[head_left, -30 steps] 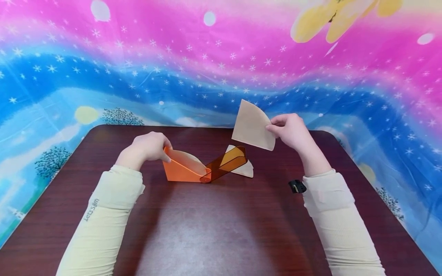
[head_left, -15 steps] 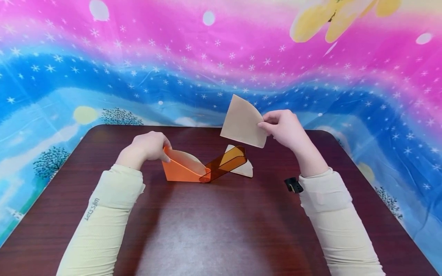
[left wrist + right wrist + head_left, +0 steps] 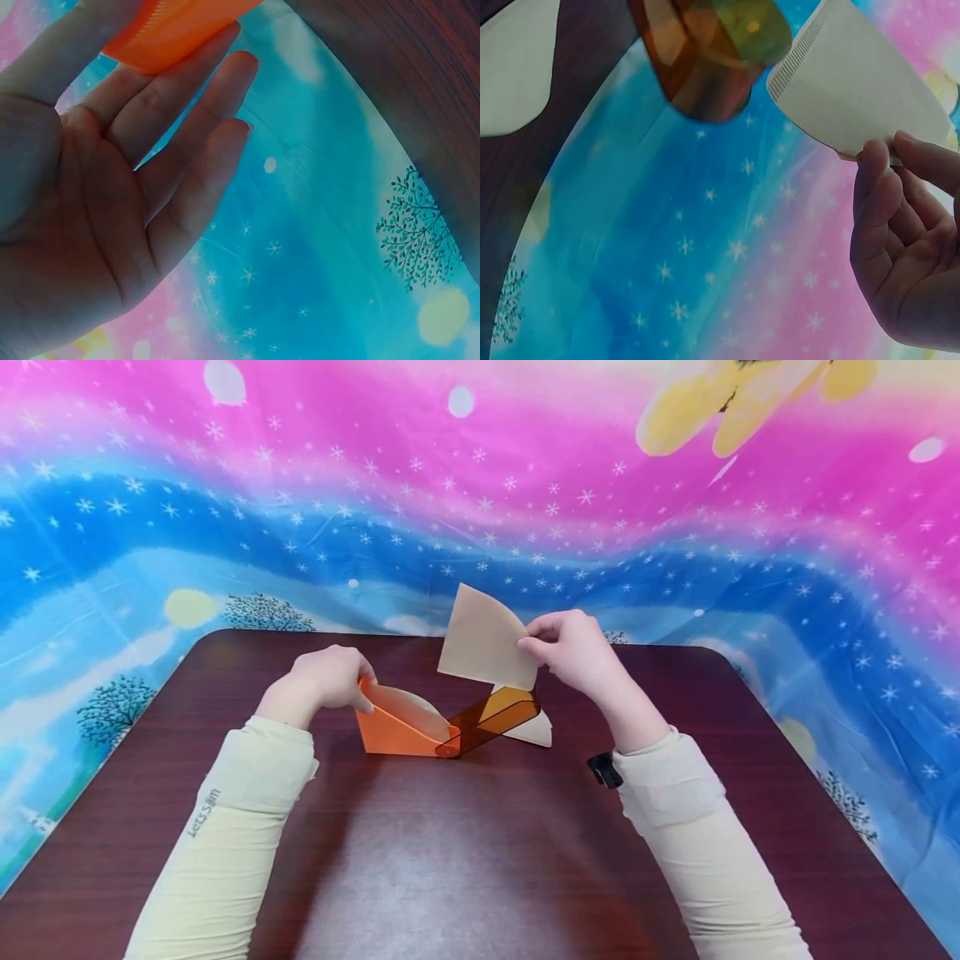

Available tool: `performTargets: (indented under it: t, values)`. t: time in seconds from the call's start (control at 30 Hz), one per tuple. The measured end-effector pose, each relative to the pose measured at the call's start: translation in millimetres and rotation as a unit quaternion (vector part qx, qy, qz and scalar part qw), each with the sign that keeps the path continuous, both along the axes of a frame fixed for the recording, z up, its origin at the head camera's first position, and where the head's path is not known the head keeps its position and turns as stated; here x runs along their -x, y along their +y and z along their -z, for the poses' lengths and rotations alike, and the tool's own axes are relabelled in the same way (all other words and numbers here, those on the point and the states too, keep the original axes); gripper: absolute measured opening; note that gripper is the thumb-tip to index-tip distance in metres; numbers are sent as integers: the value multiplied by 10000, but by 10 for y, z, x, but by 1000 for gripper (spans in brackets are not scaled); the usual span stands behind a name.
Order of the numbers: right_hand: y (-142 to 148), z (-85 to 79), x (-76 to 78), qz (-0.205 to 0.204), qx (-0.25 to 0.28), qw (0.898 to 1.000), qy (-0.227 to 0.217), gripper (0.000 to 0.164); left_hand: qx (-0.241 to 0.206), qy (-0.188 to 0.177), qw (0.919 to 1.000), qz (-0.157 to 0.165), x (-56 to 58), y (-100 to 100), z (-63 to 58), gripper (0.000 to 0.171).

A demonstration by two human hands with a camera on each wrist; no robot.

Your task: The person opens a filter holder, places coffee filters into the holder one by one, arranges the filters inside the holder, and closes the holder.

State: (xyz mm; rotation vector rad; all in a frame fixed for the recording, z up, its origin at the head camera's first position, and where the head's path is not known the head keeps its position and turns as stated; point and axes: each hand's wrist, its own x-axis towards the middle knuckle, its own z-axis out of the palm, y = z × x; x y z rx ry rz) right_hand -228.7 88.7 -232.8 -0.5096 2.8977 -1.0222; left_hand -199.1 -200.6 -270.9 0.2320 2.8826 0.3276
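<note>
Left hand (image 3: 322, 677): grasping. Thumb and fingers pinch the raised end of an orange box (image 3: 393, 735), which sits upright near the middle of the dark wood-grain table (image 3: 450, 860). A see-through brown lid (image 3: 468, 727) is joined at the box's low end and stands swung open, tilted up to the right. A curved paper (image 3: 412, 708) lies inside the box, its rounded edge rising above the side wall.

Right hand (image 3: 573, 647): grasping. Thumb and fingertips pinch the rounded edge of a tan filter paper (image 3: 483, 639), held in the air above the table. In the head view its lower edge overlaps the lid's far end — whether the two touch cannot be told. The right wrist view shows a crimped strip along one side of this paper.

A further pale paper (image 3: 534, 729) lies on the table behind the lid, partly seen through it.

Markings: dark lettering (image 3: 202, 814) runs along the cream left sleeve (image 3: 240, 818) — it begins "Lets"; the remainder cannot be read with certainty. The right sleeve (image 3: 682, 802) carries a black strap (image 3: 603, 770) at its cuff. The backdrop cloth (image 3: 375, 443) is printed with snowflakes and trees.
</note>
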Motion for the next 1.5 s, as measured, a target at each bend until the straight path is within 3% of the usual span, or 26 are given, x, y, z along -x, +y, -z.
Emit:
performTargets:
  t: [0.2,0.53,1.27,1.5]
  values:
    - [-184,52,-15,-115,6,9999,-54,19,12,8,10000,-4,-2,0,-2,32]
    - [-459,286,-13,-280,-397,9988,52,16,19,-3,10000,-46,12,6,10,33]
    - [-834,689,-46,-212,-1365,9900,300,14,-34,13,9999,-98,6,-2,14,36]
    - [-898,772,-44,-181,-1549,9876,168,14,14,44,9999,-125,17,-12,19,34]
